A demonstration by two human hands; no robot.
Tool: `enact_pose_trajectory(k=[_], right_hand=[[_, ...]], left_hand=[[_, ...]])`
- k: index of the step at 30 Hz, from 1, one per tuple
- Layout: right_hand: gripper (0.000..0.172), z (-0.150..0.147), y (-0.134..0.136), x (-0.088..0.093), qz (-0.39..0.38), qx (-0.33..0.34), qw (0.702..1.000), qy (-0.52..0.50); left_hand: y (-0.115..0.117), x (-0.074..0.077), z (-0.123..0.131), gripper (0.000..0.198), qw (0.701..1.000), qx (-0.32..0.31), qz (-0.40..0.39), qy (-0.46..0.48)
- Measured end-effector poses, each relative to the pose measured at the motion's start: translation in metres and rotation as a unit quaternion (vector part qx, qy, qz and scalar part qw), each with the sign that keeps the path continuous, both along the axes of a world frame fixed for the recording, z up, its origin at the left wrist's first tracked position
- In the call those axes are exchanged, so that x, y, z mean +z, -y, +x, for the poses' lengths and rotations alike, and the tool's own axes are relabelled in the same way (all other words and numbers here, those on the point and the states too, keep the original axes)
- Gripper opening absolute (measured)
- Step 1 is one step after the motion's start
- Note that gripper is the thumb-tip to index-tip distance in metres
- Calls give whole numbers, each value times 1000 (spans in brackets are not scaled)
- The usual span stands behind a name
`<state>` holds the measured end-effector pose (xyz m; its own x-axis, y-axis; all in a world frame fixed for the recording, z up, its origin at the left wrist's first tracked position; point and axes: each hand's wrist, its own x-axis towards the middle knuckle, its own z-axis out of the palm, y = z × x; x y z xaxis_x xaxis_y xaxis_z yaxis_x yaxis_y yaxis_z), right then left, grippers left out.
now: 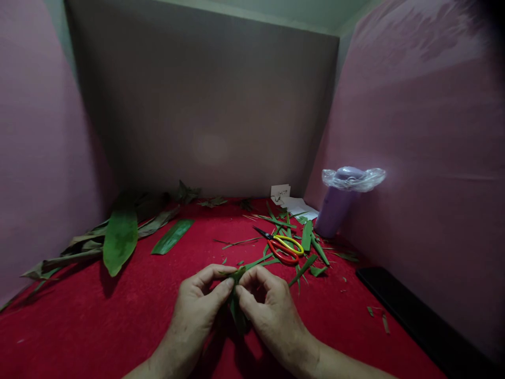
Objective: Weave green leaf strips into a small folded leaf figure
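My left hand (197,305) pinches a folded green leaf (238,310) between thumb and fingers, at the front middle of the red cloth. Close against it, my right hand (272,305) is also closed on the same leaf, thumb against forefinger. The leaf's lower part hangs between the two hands, and the fingers hide some of its folds. Beyond my right hand lie scissors (282,247) with one yellow and one red handle, blades pointing to the far left. Cut leaf strips (306,236) are scattered around them.
Broad leaves (120,237) and dry ones are heaped at the left, near a short cut leaf piece (172,237). A purple container (335,210) with clear plastic stands at the right, by white papers (298,206). A black slab (414,316) lies along the right wall.
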<state>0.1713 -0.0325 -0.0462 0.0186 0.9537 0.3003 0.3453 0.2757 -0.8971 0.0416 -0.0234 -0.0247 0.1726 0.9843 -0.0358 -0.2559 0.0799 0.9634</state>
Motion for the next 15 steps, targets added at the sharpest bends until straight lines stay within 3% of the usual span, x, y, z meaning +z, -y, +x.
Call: enact_pose_trajectory(k=[9, 15], right_hand=[[11, 0, 3, 0, -6, 2, 1000, -12], [17, 0, -3, -2, -65, 54, 985, -150]], left_hand=[[0, -2, -4, 10, 996, 5, 64, -66], [0, -4, -4, 10, 981, 41, 162, -94]])
